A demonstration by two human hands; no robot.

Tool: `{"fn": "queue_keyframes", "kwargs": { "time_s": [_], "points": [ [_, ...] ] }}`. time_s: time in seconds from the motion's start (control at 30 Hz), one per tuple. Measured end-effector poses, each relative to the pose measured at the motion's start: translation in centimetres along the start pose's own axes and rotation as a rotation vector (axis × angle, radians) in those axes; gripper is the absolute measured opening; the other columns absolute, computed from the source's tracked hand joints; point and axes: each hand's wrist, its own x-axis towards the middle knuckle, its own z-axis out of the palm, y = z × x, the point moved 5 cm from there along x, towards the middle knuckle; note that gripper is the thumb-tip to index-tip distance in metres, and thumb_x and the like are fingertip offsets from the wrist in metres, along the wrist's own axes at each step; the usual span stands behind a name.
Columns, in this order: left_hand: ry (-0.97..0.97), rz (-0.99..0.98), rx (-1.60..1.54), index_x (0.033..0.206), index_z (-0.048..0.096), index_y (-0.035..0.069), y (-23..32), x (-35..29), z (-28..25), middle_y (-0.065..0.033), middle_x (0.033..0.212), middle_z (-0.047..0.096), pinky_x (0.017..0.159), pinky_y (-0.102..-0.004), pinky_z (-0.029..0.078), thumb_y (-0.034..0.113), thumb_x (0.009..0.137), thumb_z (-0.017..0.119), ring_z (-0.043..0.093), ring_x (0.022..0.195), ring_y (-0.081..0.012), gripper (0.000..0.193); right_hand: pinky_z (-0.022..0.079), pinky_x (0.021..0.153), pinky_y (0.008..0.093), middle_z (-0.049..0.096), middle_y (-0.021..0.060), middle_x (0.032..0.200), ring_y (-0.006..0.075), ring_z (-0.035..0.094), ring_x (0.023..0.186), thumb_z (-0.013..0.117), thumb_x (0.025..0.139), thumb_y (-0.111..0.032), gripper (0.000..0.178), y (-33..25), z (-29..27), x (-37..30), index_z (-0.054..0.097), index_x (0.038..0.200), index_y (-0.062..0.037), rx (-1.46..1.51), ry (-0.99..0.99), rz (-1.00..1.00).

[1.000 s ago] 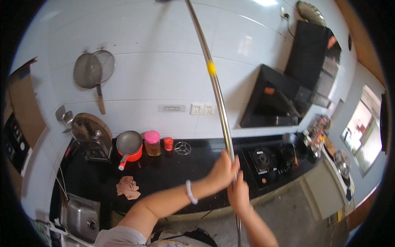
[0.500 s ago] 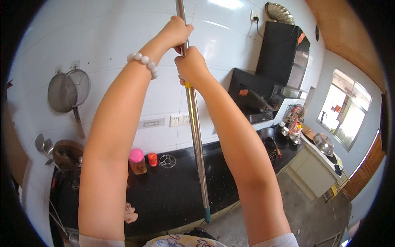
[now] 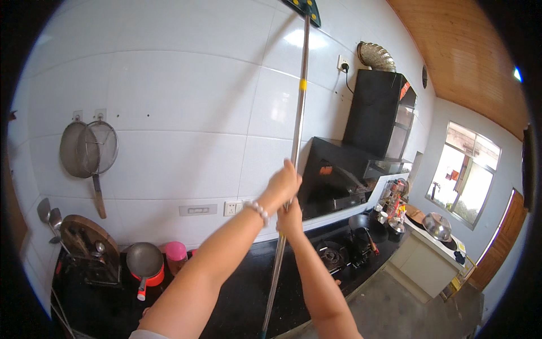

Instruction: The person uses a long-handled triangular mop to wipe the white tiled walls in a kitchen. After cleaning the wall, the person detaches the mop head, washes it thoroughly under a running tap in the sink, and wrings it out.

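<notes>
Both hands, left hand (image 3: 284, 186) above right hand (image 3: 289, 217), now grip the mop pole (image 3: 295, 147) lower, its head (image 3: 303, 10) raised against the high far wall tiles (image 3: 186, 101).

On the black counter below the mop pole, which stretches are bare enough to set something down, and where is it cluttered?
The black counter shows bare between the pink-lidded jar and the gas hob, though the forearms hide part of it. The left end is crowded: small pan, wooden board and a rack. Beyond the hob, bottles and cups crowd the corner.
</notes>
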Motion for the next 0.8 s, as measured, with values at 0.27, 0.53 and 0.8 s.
{"fn": "queue_keyframes", "kwargs": {
  "time_s": [0.27,0.53,0.8],
  "points": [
    [-0.084,0.003,-0.190,0.102,0.032,-0.013,-1.7,-12.3,11.5,-0.0283,0.065,0.057,0.054,-0.0524,0.046,0.019,0.085,0.050,0.057,0.062,-0.0470,0.040,0.046,0.065,0.0470,0.060,0.0292,0.082,0.0472,0.057,0.083,0.056,0.084,-0.011,0.028,8.2,-5.6,-11.9,0.039,0.102,0.0025,-0.152,-0.074,0.015],
    [-0.177,-0.200,-0.536,0.106,0.029,-0.010,1.6,-28.6,17.8,-0.0208,0.063,0.055,0.046,-0.0447,0.043,0.022,0.088,0.053,0.058,0.055,-0.0389,0.044,0.044,0.053,0.0481,0.059,0.0254,0.069,0.0452,0.058,0.067,0.058,0.083,-0.014,0.032,11.5,-14.0,-26.5,0.039,0.105,0.0008,-0.338,-0.275,0.188],
    [-0.204,-0.432,-0.620,0.108,0.033,-0.015,-0.9,-43.7,21.2,-0.0185,0.062,0.057,0.048,-0.0372,0.046,0.028,0.089,0.054,0.061,0.056,-0.0318,0.052,0.045,0.054,0.0507,0.059,0.0270,0.069,0.0457,0.057,0.064,0.056,0.083,-0.016,0.039,11.6,-15.2,-36.9,0.040,0.113,0.0021,-0.425,-0.521,0.277]
  ]
}}
